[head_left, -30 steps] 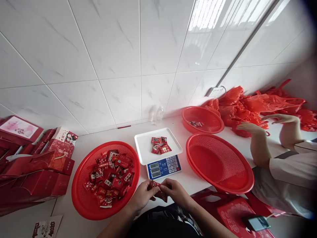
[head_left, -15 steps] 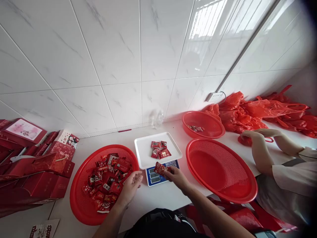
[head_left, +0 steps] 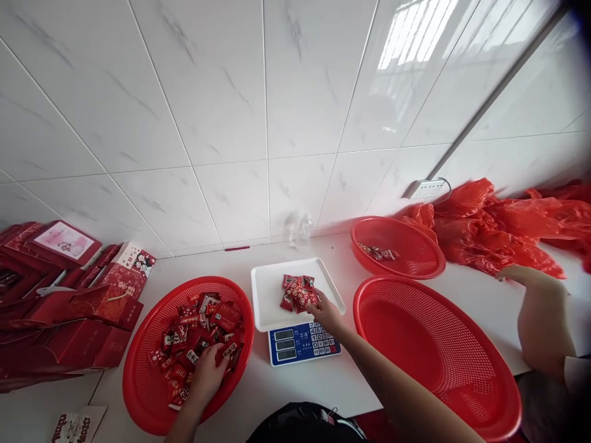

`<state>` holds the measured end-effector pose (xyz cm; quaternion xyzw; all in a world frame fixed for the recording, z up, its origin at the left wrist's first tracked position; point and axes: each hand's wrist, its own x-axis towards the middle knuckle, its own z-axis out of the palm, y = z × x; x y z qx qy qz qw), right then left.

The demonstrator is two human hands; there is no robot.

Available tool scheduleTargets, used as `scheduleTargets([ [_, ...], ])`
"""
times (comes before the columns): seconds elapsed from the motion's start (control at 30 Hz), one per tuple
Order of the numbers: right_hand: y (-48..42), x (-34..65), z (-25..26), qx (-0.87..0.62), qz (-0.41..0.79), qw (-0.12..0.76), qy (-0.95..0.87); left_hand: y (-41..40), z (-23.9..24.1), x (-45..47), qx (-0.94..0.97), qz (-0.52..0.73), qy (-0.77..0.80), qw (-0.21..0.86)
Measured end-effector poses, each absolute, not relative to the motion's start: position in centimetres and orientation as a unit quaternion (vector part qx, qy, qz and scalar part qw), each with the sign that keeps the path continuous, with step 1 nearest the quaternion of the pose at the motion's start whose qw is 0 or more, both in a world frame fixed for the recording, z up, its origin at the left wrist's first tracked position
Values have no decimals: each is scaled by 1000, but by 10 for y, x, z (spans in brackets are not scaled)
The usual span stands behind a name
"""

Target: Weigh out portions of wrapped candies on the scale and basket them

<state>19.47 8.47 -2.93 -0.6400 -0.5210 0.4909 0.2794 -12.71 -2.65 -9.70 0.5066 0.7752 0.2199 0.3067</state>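
My left hand [head_left: 207,375] is inside the left red basket [head_left: 136,375], its fingers closed on a small red candy packet [head_left: 229,351] among many similar wrapped candies [head_left: 191,332]. My right hand [head_left: 327,314] is over the white tray [head_left: 265,307] of a blue digital scale [head_left: 302,343]. Its fingers pinch the edge of a red candy packet [head_left: 301,298], which lies over several other packets on the tray. Fingertips of the right hand are partly hidden. The digits on the scale's displays are too faint to read.
An oval red basket [head_left: 362,301] stands right of the scale, with another red basket [head_left: 429,271] holding a few packets behind it. Red plastic bags [head_left: 489,227] and a co-worker's arm [head_left: 542,320] are at right. Red gift boxes [head_left: 87,326] fill the left; a clear bottle [head_left: 305,231] stands by the wall.
My right hand has carried its packet up from over the scale's keypad onto the tray pile. My left hand has moved left and down into the candy basket and closed on a packet.
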Motion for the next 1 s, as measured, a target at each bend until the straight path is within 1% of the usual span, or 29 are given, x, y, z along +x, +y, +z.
scheduleTargets([
  [0.07, 73, 204, -31, -620, 503, 260, -543, -27, -103, -130, 520, 181, 783, 288],
  [0.23, 37, 221, -38, -588, 581, 222, -516, -26, -106, -131, 560, 40, 776, 288],
  [0.4, 17, 217, -45, -592, 587, 208, -512, -21, -97, -127, 582, -55, 761, 281],
  [0.57, 6, 210, -45, -573, 583, 205, -538, -12, -91, -126, 597, -92, 750, 269],
  [0.73, -5, 214, -46, -579, 579, 198, -538, -9, -95, -135, 608, -69, 746, 264],
  [0.8, 0, 220, -38, -588, 574, 228, -523, -9, -98, -143, 604, -41, 747, 277],
  [0.87, 12, 229, -18, -601, 538, 300, -508, -9, -100, -153, 593, -18, 750, 291],
  [0.93, 25, 241, 16, -601, 457, 406, -515, -9, -101, -163, 586, -17, 757, 287],
  [1.0, 33, 251, 57, -576, 352, 489, -552, -8, -102, -170, 588, -35, 765, 259],
])
